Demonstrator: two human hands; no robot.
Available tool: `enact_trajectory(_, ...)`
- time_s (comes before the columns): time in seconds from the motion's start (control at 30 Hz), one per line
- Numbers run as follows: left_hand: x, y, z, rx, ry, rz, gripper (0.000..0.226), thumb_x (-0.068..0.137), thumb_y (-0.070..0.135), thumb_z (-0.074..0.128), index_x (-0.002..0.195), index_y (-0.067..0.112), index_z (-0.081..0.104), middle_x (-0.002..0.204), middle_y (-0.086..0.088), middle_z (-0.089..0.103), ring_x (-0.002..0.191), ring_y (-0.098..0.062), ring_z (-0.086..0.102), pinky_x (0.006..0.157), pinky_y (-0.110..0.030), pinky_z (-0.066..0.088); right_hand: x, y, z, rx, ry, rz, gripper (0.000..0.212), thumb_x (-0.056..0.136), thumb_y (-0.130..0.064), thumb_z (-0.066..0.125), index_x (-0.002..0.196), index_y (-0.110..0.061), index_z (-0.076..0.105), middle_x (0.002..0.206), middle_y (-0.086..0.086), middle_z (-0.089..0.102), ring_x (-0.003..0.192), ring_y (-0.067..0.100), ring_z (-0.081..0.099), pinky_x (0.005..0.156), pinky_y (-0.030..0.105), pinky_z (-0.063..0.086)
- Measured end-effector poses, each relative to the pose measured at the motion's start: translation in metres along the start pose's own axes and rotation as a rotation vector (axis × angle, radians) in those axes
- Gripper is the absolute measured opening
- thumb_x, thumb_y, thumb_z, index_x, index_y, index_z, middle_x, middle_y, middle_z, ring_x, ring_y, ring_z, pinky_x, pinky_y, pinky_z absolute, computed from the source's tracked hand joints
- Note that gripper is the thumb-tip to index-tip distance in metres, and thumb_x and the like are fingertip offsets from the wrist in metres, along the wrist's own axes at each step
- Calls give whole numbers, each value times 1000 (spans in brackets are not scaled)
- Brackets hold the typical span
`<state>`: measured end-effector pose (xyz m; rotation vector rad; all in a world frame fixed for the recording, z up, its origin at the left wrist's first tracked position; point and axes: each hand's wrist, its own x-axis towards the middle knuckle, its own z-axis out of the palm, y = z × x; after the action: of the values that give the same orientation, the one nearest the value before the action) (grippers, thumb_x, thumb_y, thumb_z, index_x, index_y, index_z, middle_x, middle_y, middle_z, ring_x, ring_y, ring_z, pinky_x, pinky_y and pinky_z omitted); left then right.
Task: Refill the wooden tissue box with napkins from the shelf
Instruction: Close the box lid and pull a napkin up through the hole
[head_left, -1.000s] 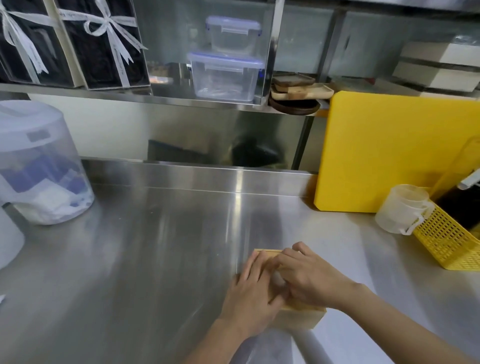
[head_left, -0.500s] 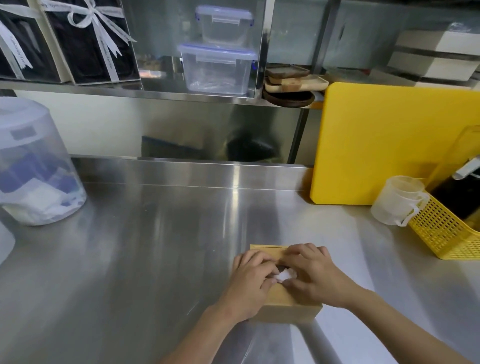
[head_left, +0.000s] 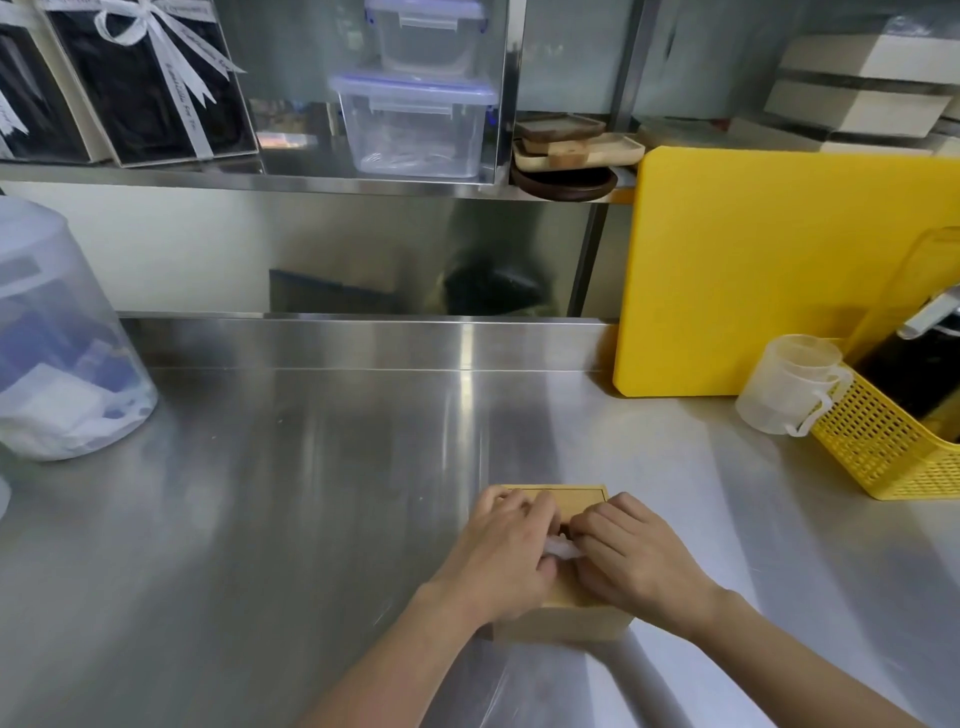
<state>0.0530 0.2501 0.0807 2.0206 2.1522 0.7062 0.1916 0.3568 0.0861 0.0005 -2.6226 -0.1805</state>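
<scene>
The wooden tissue box (head_left: 566, 621) stands on the steel counter (head_left: 291, 519) near its front edge. Both my hands rest on the box's lid. My left hand (head_left: 506, 553) covers the left half, my right hand (head_left: 631, 558) the right half. Between their fingertips a small tuft of white napkin (head_left: 563, 550) shows at the lid's slot, pinched from both sides. Most of the lid and the slot are hidden under my hands.
A yellow cutting board (head_left: 779, 270) leans on the back wall at right, with a plastic measuring cup (head_left: 789, 384) and a yellow basket (head_left: 893, 441) before it. A large clear container (head_left: 57, 343) stands at left. Lidded plastic boxes (head_left: 415, 119) and wooden trays (head_left: 571, 156) sit on the shelf.
My hands have drawn slightly apart on the lid, and a white napkin tip now shows between the fingertips. The box stays in place.
</scene>
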Motion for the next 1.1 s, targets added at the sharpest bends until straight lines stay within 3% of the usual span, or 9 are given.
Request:
enact_trajectory(0.17,3,2,0,-58,46,24,12,82,11,44,94,13,44,97,-4,56,93,-13,34,91,-25,24,2,4,-4,271,-208,211,8,74,-11,55,76,-10,62,81,1,65,71,19,56,66,22,35)
enact_trajectory(0.3,1,-1,5,-174,93,-14,21,83,8,45,103,14,46,105,-1,55,94,-9,30,83,-17,25,9,16,-2,497,-463,415,31,81,-19,59,111,-24,56,107,-8,49,100,12,42,87,27,29)
enact_trajectory(0.47,1,-5,6,-275,14,-52,28,81,6,47,105,21,43,99,9,49,95,-1,27,85,-7,26,25,19,-5,590,-640,422,18,79,-18,56,96,-17,58,86,-1,55,87,17,44,76,19,28)
enact_trajectory(0.57,2,-9,3,-229,-4,-33,23,80,11,49,99,22,43,97,8,52,91,-3,29,84,-10,27,26,17,-3,629,-574,468,16,76,-19,58,91,-13,58,84,3,63,78,21,52,68,29,41)
enact_trajectory(0.7,9,-17,3,23,-54,-51,2,82,23,47,80,22,47,87,6,40,90,-16,36,81,-23,22,19,8,5,418,-366,436,12,79,-22,63,78,-11,58,74,-1,54,68,19,46,59,25,33)
enact_trajectory(0.8,12,-20,2,-62,-94,-90,9,83,27,50,83,22,58,93,6,44,95,-15,35,79,-21,19,12,5,5,353,-275,431,14,78,-18,65,75,-4,61,74,10,60,68,26,53,59,30,37)
enact_trajectory(0.93,11,-19,-1,-170,-86,7,12,82,26,53,76,24,43,82,12,43,87,-11,40,85,-26,29,7,3,-6,568,-186,529,14,75,-20,55,66,-11,59,64,-5,49,60,9,40,58,18,33)
enact_trajectory(1.03,13,-15,-3,-218,-87,10,22,87,27,52,70,26,38,63,15,38,69,-8,35,73,-27,33,3,7,-5,787,-177,728,34,75,4,60,65,-29,54,70,-6,51,64,5,44,61,17,36)
enact_trajectory(1.1,16,-13,-4,-233,-87,1,25,89,29,52,67,28,38,60,16,38,65,-9,35,66,-26,29,5,9,-3,832,-205,805,39,75,8,59,67,-30,55,72,-4,53,63,2,44,61,17,38)
